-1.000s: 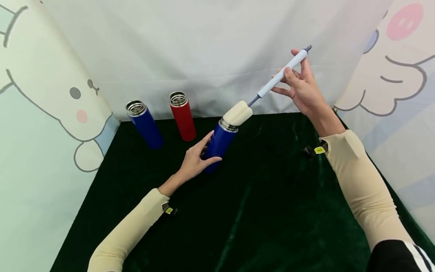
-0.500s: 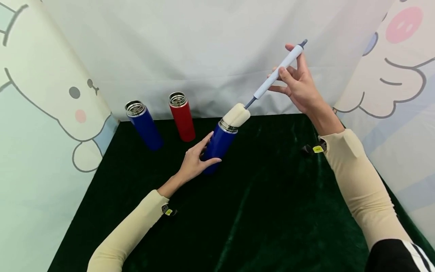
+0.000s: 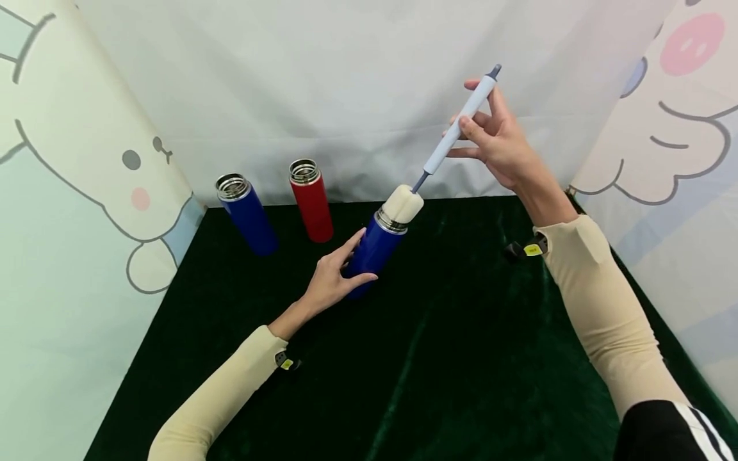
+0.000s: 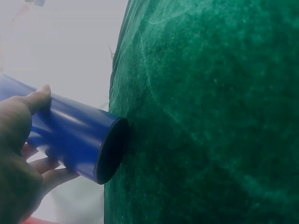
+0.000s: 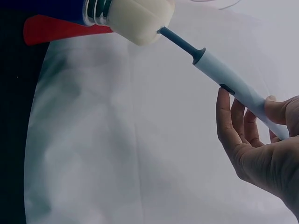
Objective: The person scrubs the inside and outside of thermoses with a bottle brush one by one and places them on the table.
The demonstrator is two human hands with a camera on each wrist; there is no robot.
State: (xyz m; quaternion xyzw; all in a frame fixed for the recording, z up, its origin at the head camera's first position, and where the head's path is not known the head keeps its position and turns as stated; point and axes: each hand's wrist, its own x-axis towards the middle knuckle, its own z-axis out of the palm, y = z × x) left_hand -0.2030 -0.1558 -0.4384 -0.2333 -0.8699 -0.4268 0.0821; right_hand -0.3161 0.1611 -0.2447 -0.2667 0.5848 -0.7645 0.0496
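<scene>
My left hand (image 3: pixel 330 282) grips a blue bottle (image 3: pixel 377 246) round its body, thumb on the near side. The bottle leans to the right, and its base (image 4: pixel 113 151) shows in the left wrist view. In my right hand (image 3: pixel 503 144) the light-blue handle of a bottle brush (image 3: pixel 455 131) is pinched between thumb and fingers. The brush slants down to the left. Its cream sponge head (image 3: pixel 403 203) sits at the bottle's steel mouth, its lower end hidden inside and the upper part sticking out. A grey stem (image 5: pixel 180 41) joins sponge and handle.
Another blue bottle (image 3: pixel 250 218) and a red bottle (image 3: pixel 311 203) stand uncapped at the back left. Dark green velvet cloth (image 3: pixel 461 358) covers the table. A white curtain (image 3: pixel 357 77) hangs behind, with cartoon-printed panels on both sides.
My right hand has moved left and the brush stands steeper. The sponge has gone a little deeper into the bottle mouth. My left hand keeps its grip on the bottle.
</scene>
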